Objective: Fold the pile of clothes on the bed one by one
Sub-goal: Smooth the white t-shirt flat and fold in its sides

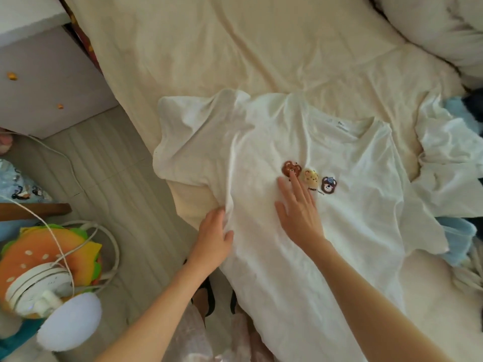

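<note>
A white T-shirt (352,194) with three small bear patches on its chest lies spread face up on the cream bed sheet (235,48), collar toward the far right. My right hand (298,212) lies flat on the chest with straight fingers, fingertips at the brown patch. My left hand (213,236) grips the shirt's left side seam under the sleeve, fingers curled into the fabric. The left sleeve (188,142) is spread out toward the bed's edge. A pile of other clothes (449,158), white and light blue, lies at the right edge.
The bed's left edge runs diagonally beside a wooden floor (109,178). A grey cabinet (44,82) stands at the upper left. A burger-shaped cushion (39,246), white cables and a white device sit at the lower left. Pillows (439,27) lie at the top right.
</note>
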The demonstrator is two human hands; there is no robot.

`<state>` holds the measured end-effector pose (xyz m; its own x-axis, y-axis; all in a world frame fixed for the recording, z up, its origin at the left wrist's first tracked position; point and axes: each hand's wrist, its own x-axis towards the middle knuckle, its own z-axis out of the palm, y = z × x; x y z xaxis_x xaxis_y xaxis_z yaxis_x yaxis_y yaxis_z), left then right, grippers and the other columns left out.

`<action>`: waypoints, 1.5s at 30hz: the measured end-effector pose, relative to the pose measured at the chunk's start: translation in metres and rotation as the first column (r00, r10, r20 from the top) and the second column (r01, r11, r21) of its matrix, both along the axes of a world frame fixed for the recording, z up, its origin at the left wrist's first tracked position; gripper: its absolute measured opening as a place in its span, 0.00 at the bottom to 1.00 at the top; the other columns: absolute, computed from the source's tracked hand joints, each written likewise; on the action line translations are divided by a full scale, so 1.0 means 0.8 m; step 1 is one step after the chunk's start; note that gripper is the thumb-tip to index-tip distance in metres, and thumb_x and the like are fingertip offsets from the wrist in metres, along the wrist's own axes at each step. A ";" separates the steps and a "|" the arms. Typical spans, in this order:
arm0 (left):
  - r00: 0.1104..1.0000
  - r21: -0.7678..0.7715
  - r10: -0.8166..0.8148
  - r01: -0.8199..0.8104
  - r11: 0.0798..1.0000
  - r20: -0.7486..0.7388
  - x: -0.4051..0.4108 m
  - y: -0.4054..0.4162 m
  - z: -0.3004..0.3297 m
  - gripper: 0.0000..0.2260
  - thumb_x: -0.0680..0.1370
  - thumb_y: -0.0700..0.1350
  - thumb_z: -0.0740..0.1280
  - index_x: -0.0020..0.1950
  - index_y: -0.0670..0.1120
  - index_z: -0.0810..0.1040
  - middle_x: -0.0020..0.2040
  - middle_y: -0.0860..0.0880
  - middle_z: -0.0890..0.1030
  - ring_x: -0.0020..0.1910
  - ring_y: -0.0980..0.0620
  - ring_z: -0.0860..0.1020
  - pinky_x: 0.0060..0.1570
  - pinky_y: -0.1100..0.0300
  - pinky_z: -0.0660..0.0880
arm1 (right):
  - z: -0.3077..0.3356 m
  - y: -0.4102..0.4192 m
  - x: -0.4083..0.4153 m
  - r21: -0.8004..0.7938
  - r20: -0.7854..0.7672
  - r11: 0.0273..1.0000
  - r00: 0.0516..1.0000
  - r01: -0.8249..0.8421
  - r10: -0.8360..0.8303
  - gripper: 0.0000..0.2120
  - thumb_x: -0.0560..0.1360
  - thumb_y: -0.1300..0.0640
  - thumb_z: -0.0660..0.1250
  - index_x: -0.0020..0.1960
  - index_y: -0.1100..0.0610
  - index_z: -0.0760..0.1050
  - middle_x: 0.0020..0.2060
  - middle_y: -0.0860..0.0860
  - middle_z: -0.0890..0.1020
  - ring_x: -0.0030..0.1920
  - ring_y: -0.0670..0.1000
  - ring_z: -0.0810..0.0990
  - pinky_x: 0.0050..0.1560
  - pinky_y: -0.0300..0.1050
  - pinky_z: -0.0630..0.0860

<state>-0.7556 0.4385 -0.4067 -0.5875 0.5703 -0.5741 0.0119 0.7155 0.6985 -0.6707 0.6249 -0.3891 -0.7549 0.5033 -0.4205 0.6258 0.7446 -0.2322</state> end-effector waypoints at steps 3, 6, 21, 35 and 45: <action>0.973 -0.122 -0.081 0.056 0.991 -0.214 0.016 0.016 0.015 0.28 0.78 0.39 0.62 0.76 0.42 0.54 0.75 0.43 0.56 0.74 0.46 0.56 0.70 0.55 0.58 | 0.010 0.018 0.070 0.025 0.064 0.994 0.992 0.109 -0.110 0.24 0.80 0.55 0.59 0.75 0.55 0.60 0.76 0.55 0.58 0.76 0.55 0.54 0.74 0.53 0.49; 0.895 -0.186 -0.200 0.135 0.973 -0.399 0.036 0.046 0.035 0.30 0.79 0.38 0.60 0.77 0.44 0.49 0.77 0.40 0.49 0.76 0.43 0.48 0.74 0.50 0.52 | 0.025 0.048 0.126 0.090 0.044 0.962 0.964 0.257 -0.261 0.22 0.80 0.55 0.60 0.73 0.58 0.65 0.73 0.56 0.65 0.74 0.57 0.60 0.73 0.57 0.55; 0.686 -0.363 -0.690 0.597 0.716 -0.233 0.159 0.254 0.012 0.24 0.81 0.47 0.55 0.76 0.50 0.54 0.78 0.48 0.44 0.77 0.47 0.42 0.71 0.41 0.45 | 0.031 0.262 0.279 0.291 0.105 0.791 0.803 0.539 -0.586 0.16 0.76 0.49 0.62 0.56 0.60 0.73 0.55 0.57 0.77 0.58 0.59 0.71 0.59 0.55 0.61; 0.824 0.027 -0.501 0.526 0.850 -0.265 0.237 0.414 0.044 0.22 0.80 0.43 0.60 0.74 0.46 0.63 0.74 0.42 0.60 0.72 0.41 0.61 0.69 0.57 0.55 | 0.119 0.365 0.331 -0.335 -0.434 0.604 0.451 0.723 -0.780 0.09 0.75 0.58 0.64 0.49 0.55 0.83 0.42 0.48 0.83 0.43 0.45 0.77 0.47 0.41 0.71; 0.658 -0.081 -0.721 0.724 0.685 -0.218 0.266 0.461 0.033 0.28 0.79 0.45 0.59 0.77 0.50 0.52 0.78 0.44 0.45 0.76 0.42 0.47 0.73 0.53 0.48 | 0.115 0.464 0.313 -0.262 -0.357 0.525 0.425 0.810 -0.832 0.12 0.76 0.55 0.61 0.55 0.53 0.80 0.45 0.51 0.81 0.43 0.50 0.79 0.54 0.52 0.78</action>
<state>-0.5429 0.8073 -0.3799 -0.0931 0.8743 -0.4763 0.6711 0.4085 0.6186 -0.4207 0.9961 -0.2970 -0.0835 0.9673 -0.2396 0.7744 -0.0883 -0.6264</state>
